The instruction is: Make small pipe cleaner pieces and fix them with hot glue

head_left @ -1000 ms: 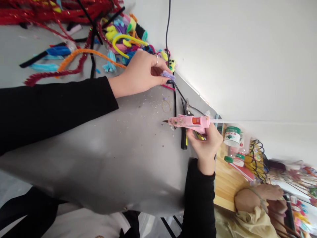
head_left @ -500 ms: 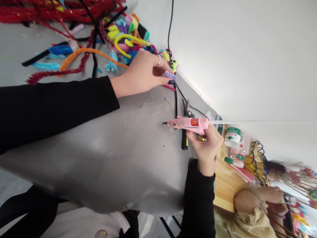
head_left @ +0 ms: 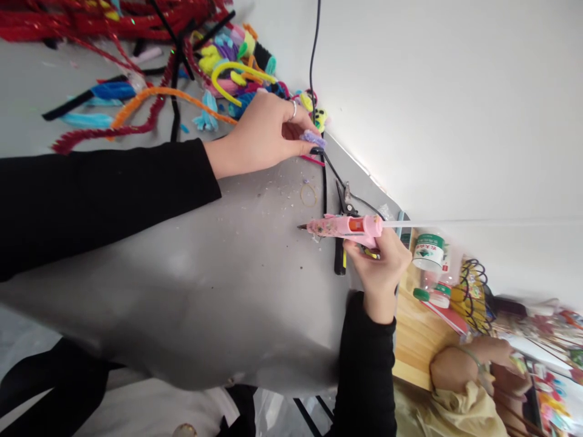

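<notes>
In the head view, the fingers of your left hand [head_left: 264,130] are pinching a fuzzy purple chenille piece [head_left: 313,139] over the tabletop [head_left: 182,291], near an orange pipe cleaner [head_left: 170,91]. The fingers of your right hand [head_left: 382,264] are gripping a pink hot glue gun [head_left: 327,227]; black-and-yellow-handled pliers [head_left: 339,258] are lying partly hidden behind it. A clear glue stick [head_left: 423,223] is protruding from its rear.

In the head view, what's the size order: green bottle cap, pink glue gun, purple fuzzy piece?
1. pink glue gun
2. purple fuzzy piece, partly covered
3. green bottle cap, apparently farther off
</notes>
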Action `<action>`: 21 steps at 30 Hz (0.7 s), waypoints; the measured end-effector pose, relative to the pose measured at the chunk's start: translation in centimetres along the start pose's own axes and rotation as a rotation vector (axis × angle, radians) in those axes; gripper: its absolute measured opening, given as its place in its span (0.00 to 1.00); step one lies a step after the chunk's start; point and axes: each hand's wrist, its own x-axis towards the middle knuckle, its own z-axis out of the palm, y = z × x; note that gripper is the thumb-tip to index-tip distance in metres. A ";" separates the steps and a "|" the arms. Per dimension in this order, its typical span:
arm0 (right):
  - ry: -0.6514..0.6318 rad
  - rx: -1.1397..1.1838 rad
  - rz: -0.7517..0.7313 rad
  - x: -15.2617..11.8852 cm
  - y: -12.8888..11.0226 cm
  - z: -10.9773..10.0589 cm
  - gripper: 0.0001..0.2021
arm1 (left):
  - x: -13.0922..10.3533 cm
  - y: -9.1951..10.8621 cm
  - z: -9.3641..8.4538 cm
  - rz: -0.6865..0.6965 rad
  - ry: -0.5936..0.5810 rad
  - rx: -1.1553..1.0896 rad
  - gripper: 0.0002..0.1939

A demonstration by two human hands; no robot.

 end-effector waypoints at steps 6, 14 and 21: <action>0.008 0.032 -0.001 -0.1 0.1 0.0 0.08 | -0.2 0.8 -0.4 -0.026 -0.053 0.048 0.18; 0.018 0.064 -0.012 0.0 0.1 0.1 0.09 | -0.2 1.1 -0.5 -0.069 -0.058 0.046 0.20; 0.018 0.058 0.030 0.0 0.1 0.0 0.14 | -0.1 0.3 0.0 -0.011 0.018 -0.024 0.13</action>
